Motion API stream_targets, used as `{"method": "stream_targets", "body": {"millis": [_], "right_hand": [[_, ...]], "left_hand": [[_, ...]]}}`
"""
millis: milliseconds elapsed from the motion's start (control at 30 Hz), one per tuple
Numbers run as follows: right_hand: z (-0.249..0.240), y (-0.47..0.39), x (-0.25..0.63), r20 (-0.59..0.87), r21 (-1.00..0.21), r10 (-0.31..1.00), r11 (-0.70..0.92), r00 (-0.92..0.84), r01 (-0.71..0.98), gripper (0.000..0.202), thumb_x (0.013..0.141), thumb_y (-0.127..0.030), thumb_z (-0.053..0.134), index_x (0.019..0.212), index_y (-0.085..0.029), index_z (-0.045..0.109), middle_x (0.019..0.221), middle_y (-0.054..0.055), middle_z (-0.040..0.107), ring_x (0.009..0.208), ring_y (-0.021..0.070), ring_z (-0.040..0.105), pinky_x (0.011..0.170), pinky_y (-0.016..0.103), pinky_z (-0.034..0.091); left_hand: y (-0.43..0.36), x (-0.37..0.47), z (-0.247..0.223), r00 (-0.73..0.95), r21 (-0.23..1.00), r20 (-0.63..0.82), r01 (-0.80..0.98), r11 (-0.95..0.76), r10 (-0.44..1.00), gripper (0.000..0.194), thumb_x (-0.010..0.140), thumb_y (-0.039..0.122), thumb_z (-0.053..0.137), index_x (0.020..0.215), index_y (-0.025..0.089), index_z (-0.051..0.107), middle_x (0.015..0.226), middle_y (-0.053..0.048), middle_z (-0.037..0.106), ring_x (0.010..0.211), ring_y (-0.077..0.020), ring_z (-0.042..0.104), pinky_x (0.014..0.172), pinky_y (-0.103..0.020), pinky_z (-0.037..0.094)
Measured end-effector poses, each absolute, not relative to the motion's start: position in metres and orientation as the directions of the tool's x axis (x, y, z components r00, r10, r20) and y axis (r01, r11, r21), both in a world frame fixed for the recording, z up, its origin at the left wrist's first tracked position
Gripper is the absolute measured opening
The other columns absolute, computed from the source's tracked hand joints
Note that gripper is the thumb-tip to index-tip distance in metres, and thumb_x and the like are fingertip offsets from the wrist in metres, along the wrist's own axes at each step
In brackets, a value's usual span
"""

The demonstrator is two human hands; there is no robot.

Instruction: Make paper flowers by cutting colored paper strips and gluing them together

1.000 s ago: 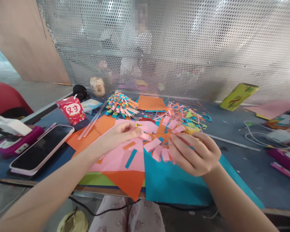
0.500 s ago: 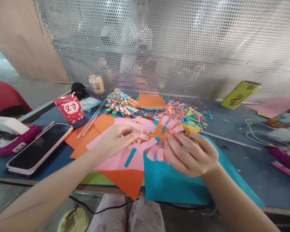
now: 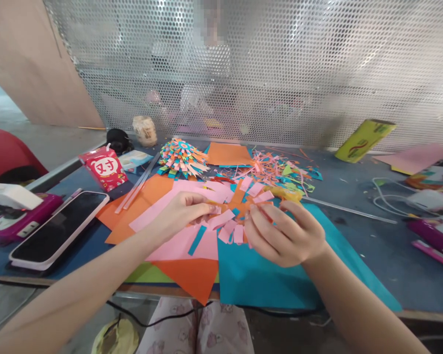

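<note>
Between my hands is a paper flower [image 3: 223, 219] with pink, orange and blue strips standing out all round. My right hand [image 3: 290, 233] grips its right side, with fingers curled and the fingertips partly hidden behind the strips. On the left side, my left hand [image 3: 187, 209] pinches a pink strip at the flower's edge between thumb and forefinger. A loose blue paper strip [image 3: 197, 240] lies on the pink paper sheet [image 3: 170, 252] below my left hand. The blue paper sheet [image 3: 269, 285] lies under my right hand.
A multicoloured layered paper flower [image 3: 182, 158] stands at the back, beside paper scraps [image 3: 276, 167]. On the left are a phone [image 3: 61, 226], a red packet [image 3: 105, 167] and clear sticks [image 3: 138, 182]. A yellow tube [image 3: 365, 140] leans against the perforated metal panel [image 3: 280, 73].
My left fingers have closed in on the pink strip at the flower's left edge. My right hand still holds the flower; the whole view has shifted slightly.
</note>
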State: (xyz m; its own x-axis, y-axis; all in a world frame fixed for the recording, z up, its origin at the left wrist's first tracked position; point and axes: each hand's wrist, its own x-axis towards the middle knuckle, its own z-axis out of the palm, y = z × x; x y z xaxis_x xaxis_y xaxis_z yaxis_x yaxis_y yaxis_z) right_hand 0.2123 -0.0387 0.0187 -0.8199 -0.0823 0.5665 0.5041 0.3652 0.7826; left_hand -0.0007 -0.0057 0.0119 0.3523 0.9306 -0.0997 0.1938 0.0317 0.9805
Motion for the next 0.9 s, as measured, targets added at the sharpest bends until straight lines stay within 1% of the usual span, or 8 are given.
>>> {"method": "stream_targets", "body": {"millis": [233, 333, 400, 500, 600, 667, 800, 900], "right_hand": [[0.018, -0.039, 0.212, 0.585, 0.752, -0.072, 0.421, -0.808, 0.507, 0.012, 0.076, -0.016, 0.062, 0.069, -0.026, 0.062, 0.071, -0.004, 0.069, 0.074, 0.0151, 0.059, 0.06, 0.032, 0.045], [0.017, -0.038, 0.213, 0.648, 0.647, -0.01, 0.535, -0.762, 0.543, 0.013, 0.077, -0.016, 0.062, 0.073, -0.029, 0.061, 0.071, -0.006, 0.068, 0.075, 0.0143, 0.059, 0.059, 0.031, 0.043], [0.016, -0.038, 0.213, 0.673, 0.603, 0.019, 0.565, -0.739, 0.563, 0.014, 0.077, -0.016, 0.062, 0.074, -0.03, 0.061, 0.071, -0.007, 0.068, 0.075, 0.0138, 0.059, 0.059, 0.031, 0.043], [0.015, -0.037, 0.214, 0.636, 0.695, -0.028, 0.455, -0.771, 0.556, 0.012, 0.077, -0.018, 0.062, 0.071, -0.029, 0.061, 0.072, -0.007, 0.068, 0.074, 0.0137, 0.059, 0.06, 0.031, 0.044], [0.014, -0.037, 0.214, 0.586, 0.77, -0.065, 0.355, -0.808, 0.53, 0.011, 0.077, -0.019, 0.062, 0.07, -0.027, 0.061, 0.072, -0.004, 0.068, 0.074, 0.0145, 0.058, 0.061, 0.031, 0.045], [0.013, -0.036, 0.215, 0.61, 0.743, -0.054, 0.388, -0.791, 0.546, 0.01, 0.077, -0.018, 0.062, 0.072, -0.027, 0.061, 0.073, -0.004, 0.068, 0.075, 0.0146, 0.058, 0.062, 0.031, 0.045], [0.01, -0.036, 0.217, 0.692, 0.612, 0.003, 0.528, -0.722, 0.588, 0.01, 0.077, -0.019, 0.062, 0.077, -0.029, 0.061, 0.077, -0.005, 0.068, 0.077, 0.0145, 0.058, 0.062, 0.032, 0.044], [0.008, -0.035, 0.218, 0.695, 0.61, 0.005, 0.525, -0.719, 0.594, 0.011, 0.079, -0.018, 0.06, 0.078, -0.029, 0.061, 0.078, -0.005, 0.068, 0.077, 0.0149, 0.059, 0.063, 0.032, 0.044]], "left_hand": [[-0.005, -0.002, 0.01, 0.348, 0.98, -0.061, 0.199, -0.01, 0.936, 0.025, 0.062, 0.036, 0.065, 0.05, 0.017, 0.053, 0.046, 0.005, 0.043, 0.045, -0.0073, 0.035, 0.046, -0.024, 0.025], [-0.005, -0.002, 0.01, 0.353, 0.982, -0.064, 0.186, -0.003, 0.934, 0.023, 0.062, 0.035, 0.066, 0.052, 0.016, 0.057, 0.047, 0.004, 0.045, 0.045, -0.0072, 0.035, 0.045, -0.023, 0.025], [-0.005, -0.003, 0.01, 0.348, 0.989, -0.08, 0.142, 0.032, 0.934, 0.023, 0.062, 0.036, 0.065, 0.052, 0.016, 0.058, 0.048, 0.003, 0.047, 0.045, -0.0073, 0.035, 0.045, -0.023, 0.024], [-0.004, -0.003, 0.009, 0.379, 0.997, -0.076, 0.035, 0.068, 0.922, 0.022, 0.065, 0.036, 0.063, 0.057, 0.016, 0.063, 0.049, 0.002, 0.048, 0.046, -0.0075, 0.034, 0.044, -0.024, 0.022], [-0.005, -0.003, 0.009, 0.399, 0.995, -0.083, -0.016, 0.098, 0.913, 0.016, 0.064, 0.032, 0.065, 0.062, 0.016, 0.068, 0.049, 0.002, 0.048, 0.045, -0.007, 0.033, 0.044, -0.023, 0.021], [-0.005, -0.003, 0.01, 0.391, 0.993, -0.094, -0.026, 0.114, 0.915, 0.013, 0.061, 0.029, 0.068, 0.059, 0.016, 0.068, 0.048, 0.002, 0.048, 0.045, -0.0068, 0.033, 0.043, -0.023, 0.021], [-0.006, -0.004, 0.011, 0.38, 0.992, -0.091, -0.052, 0.119, 0.921, 0.013, 0.059, 0.028, 0.07, 0.057, 0.016, 0.068, 0.049, 0.001, 0.052, 0.044, -0.0069, 0.036, 0.043, -0.024, 0.023], [-0.005, -0.005, 0.01, 0.377, 0.985, -0.099, -0.092, 0.144, 0.921, 0.015, 0.062, 0.03, 0.066, 0.063, 0.016, 0.07, 0.054, -0.001, 0.058, 0.044, -0.0077, 0.041, 0.042, -0.024, 0.023]]}}
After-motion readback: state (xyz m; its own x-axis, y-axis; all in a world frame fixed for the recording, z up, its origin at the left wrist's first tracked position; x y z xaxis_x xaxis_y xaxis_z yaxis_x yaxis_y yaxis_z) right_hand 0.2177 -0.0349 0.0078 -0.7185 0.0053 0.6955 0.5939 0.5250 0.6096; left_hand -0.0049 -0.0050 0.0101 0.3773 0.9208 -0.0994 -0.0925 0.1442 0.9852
